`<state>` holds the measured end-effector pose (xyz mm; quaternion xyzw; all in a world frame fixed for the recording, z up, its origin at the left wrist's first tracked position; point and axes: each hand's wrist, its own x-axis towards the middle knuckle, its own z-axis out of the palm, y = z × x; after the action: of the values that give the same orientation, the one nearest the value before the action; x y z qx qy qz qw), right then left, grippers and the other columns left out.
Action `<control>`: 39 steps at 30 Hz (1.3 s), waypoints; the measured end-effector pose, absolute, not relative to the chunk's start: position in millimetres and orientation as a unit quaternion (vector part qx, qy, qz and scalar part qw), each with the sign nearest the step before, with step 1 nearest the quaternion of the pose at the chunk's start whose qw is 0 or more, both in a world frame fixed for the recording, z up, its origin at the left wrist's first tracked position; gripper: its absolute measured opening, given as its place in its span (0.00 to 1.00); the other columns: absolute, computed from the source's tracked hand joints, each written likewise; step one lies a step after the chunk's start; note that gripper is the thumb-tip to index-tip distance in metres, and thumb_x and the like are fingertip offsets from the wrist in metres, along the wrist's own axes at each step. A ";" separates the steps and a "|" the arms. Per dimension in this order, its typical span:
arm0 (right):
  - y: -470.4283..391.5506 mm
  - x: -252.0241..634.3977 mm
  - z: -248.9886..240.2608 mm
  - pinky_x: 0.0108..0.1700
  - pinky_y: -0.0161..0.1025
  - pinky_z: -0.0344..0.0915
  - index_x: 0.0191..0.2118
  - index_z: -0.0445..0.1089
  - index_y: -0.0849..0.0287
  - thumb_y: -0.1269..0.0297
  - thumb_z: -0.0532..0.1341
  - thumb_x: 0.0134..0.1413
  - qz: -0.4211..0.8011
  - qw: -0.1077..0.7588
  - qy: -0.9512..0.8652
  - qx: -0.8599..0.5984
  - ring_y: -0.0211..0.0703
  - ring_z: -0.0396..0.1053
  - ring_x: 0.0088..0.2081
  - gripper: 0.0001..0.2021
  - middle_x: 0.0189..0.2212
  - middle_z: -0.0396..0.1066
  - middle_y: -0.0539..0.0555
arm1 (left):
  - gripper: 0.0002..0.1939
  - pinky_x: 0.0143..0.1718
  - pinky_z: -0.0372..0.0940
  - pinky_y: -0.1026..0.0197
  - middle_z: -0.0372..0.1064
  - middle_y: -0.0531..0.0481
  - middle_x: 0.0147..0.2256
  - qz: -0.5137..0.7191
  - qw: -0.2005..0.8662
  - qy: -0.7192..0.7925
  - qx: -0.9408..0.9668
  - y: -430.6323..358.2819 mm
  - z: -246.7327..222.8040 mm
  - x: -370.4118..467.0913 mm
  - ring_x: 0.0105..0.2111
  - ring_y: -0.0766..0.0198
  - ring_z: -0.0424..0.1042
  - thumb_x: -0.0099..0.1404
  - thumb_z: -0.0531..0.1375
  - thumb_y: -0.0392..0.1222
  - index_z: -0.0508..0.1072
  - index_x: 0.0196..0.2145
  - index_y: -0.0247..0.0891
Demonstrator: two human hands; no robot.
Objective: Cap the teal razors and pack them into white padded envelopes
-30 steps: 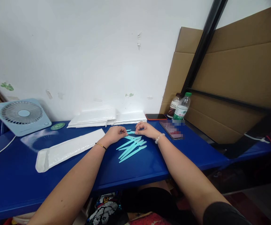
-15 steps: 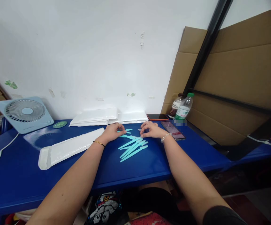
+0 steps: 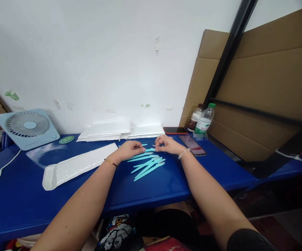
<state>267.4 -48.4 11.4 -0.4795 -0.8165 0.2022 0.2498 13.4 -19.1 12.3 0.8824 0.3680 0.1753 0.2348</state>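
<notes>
My left hand (image 3: 130, 150) is closed, thumb and fingertips pinching a slim turquoise eyebrow razor (image 3: 150, 150). At that razor's right end, the fingertips of my right hand (image 3: 166, 143) are closed on it too. Just below my hands, several more turquoise eyebrow razors (image 3: 149, 171) lie fanned out on the blue table (image 3: 172, 186), their paler ends to the right. Another one or two show partly behind my left hand. A long white padded mailer (image 3: 80, 165) lies to the left of my left hand.
White packets (image 3: 105, 129) are stacked against the wall. A light-blue fan (image 3: 30, 127) and a green disc (image 3: 66, 139) stand at left. Two phones, one lit (image 3: 193, 144) and one orange-edged (image 3: 175, 130), lie near two bottles (image 3: 204, 120). Cardboard (image 3: 266, 87) and a black post edge the right.
My left hand has moved slightly right, nearer my right hand, and a razor now spans the two. The razors in the upper part of the fan lie more evenly spread.
</notes>
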 end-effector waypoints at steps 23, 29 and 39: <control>-43.4 237.4 -2.5 0.49 0.47 0.46 0.28 0.75 0.55 0.57 0.65 0.49 0.119 0.180 -0.840 -0.499 0.49 0.58 0.49 0.08 0.42 0.67 0.52 | 0.11 0.25 0.54 0.64 0.72 0.52 0.26 0.102 0.151 0.418 0.890 -9.2 0.8 12.1 0.26 0.64 0.68 0.55 0.58 0.49 0.75 0.27 0.40; -37.0 272.3 0.1 0.49 0.48 0.44 0.26 0.74 0.56 0.59 0.66 0.48 0.056 0.210 -0.787 -0.577 0.49 0.58 0.48 0.07 0.42 0.68 0.52 | 0.12 0.32 0.59 0.62 0.74 0.50 0.32 0.147 0.084 0.496 0.852 1.3 3.7 4.4 0.33 0.60 0.71 0.58 0.57 0.50 0.75 0.31 0.40; -48.8 257.8 8.8 0.50 0.47 0.45 0.33 0.77 0.51 0.53 0.66 0.46 0.125 0.169 -0.851 -0.481 0.49 0.59 0.48 0.10 0.42 0.67 0.52 | 0.17 0.42 0.61 0.57 0.71 0.47 0.41 0.132 0.052 0.452 0.881 7.8 -12.8 9.1 0.44 0.53 0.69 0.60 0.56 0.53 0.72 0.42 0.42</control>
<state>257.8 -48.8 8.8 -0.4806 -0.8513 0.1249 0.1694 9.1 7.8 -12.8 0.8808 0.4518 0.1320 0.0520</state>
